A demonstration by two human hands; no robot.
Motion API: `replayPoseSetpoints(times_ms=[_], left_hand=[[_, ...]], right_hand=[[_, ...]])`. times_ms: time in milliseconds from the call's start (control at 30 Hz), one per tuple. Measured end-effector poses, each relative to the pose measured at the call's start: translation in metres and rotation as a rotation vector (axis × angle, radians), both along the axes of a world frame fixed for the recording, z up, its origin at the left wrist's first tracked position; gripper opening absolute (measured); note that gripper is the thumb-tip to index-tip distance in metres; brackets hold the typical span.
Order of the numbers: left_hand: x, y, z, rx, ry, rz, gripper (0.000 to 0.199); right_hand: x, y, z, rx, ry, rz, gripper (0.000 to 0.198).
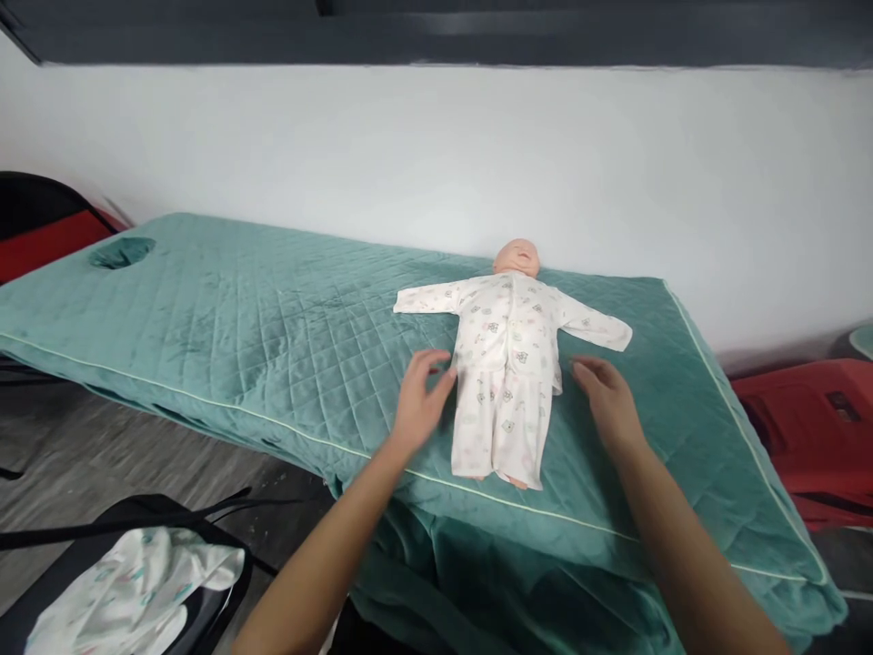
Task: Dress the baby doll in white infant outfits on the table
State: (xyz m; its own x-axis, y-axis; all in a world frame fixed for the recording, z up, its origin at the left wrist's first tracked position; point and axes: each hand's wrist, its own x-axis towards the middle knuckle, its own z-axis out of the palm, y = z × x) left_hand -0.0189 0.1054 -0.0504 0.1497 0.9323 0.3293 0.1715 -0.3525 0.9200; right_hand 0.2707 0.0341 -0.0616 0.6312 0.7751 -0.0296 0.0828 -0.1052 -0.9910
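A baby doll (508, 364) is lying face up on a green quilted bed (273, 337), at about one o'clock from the middle of the view, with its head pointing to twelve o'clock toward the white wall (409, 155) and its feet nearly reaching the bed's near edge. It is wearing a white printed top and trousers, and its sleeves are spreading flat to nine and three o'clock, so the whole outfit is lying open to reach from the near side.

The left hand (419, 400) is hovering at the doll's nine o'clock, just beside its waist, fingers loosely spread and holding nothing; the fingertips are coming close to the hem of the top, though I cannot tell whether they are touching it. The right hand (607, 400) is sitting at the doll's three o'clock, near the hip but apart from it, also open and empty. The two hands are flanking the doll at the same height, which suits taking it from both sides.

At eight o'clock, low in the view, a bundle of white printed cloth (129, 591) is resting in a dark container on the floor. A red seat (805, 428) is standing at three o'clock beyond the bed's corner, and another red and black one (41, 232) at ten o'clock. Nothing is lying between the hands and the doll.
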Motion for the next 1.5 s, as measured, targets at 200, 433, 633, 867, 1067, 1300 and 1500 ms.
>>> replayPoseSetpoints(times_ms=[200, 433, 633, 867, 1067, 1300, 1500], left_hand=[[0.05, 0.106, 0.005, -0.784, -0.563, -0.239, 0.021], [0.067, 0.124, 0.005, -0.877, -0.546, -0.303, 0.031], [0.078, 0.137, 0.013, -0.837, -0.612, -0.304, 0.036], [0.078, 0.145, -0.004, -0.828, -0.668, -0.319, 0.029], [0.052, 0.163, -0.01, -0.878, -0.901, -0.197, 0.021], [0.038, 0.184, -0.011, -0.766, -1.085, 0.093, 0.02], [0.031, 0.202, -0.016, -0.635, -1.12, 0.202, 0.019]], right_hand=[[0.014, 0.088, 0.006, 0.027, 0.445, 0.076, 0.003], [0.009, 0.102, 0.002, 0.087, 0.525, 0.155, 0.012], [0.019, 0.119, 0.006, 0.146, 0.519, 0.137, 0.02], [0.021, 0.125, -0.003, 0.172, 0.554, 0.11, 0.022], [0.042, 0.121, -0.011, 0.189, 0.667, 0.031, 0.01], [0.057, 0.114, -0.004, 0.261, 0.821, -0.209, 0.012], [0.064, 0.105, -0.001, 0.273, 0.782, -0.319, 0.016]])
